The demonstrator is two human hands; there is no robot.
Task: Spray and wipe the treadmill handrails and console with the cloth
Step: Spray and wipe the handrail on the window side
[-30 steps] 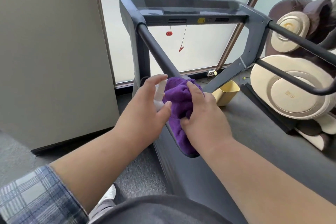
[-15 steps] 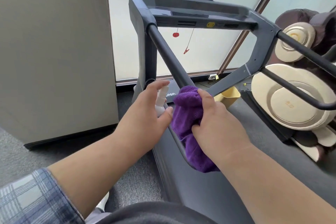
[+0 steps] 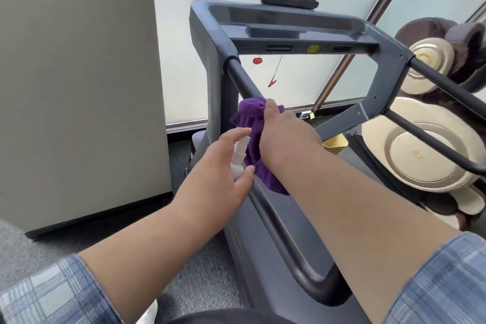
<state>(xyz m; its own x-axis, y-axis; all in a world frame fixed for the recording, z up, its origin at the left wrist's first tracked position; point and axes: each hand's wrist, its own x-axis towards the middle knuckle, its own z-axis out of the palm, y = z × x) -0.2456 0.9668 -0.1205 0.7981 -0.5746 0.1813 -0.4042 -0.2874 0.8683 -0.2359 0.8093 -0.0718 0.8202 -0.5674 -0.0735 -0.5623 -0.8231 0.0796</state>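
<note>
Watching over the person's shoulder: the right grip (image 3: 286, 137) is clenching the purple cloth (image 3: 248, 113) round the left handrail (image 3: 242, 79), having slid it up from the lower bend toward the console (image 3: 289, 23). I judge this rail nearly wiped. The left grip (image 3: 221, 166) is grasping the spray bottle (image 3: 239, 155) beside it. I'm counting one cloth, one bottle and two rails; the right handrail (image 3: 447, 87) is waiting.
</note>
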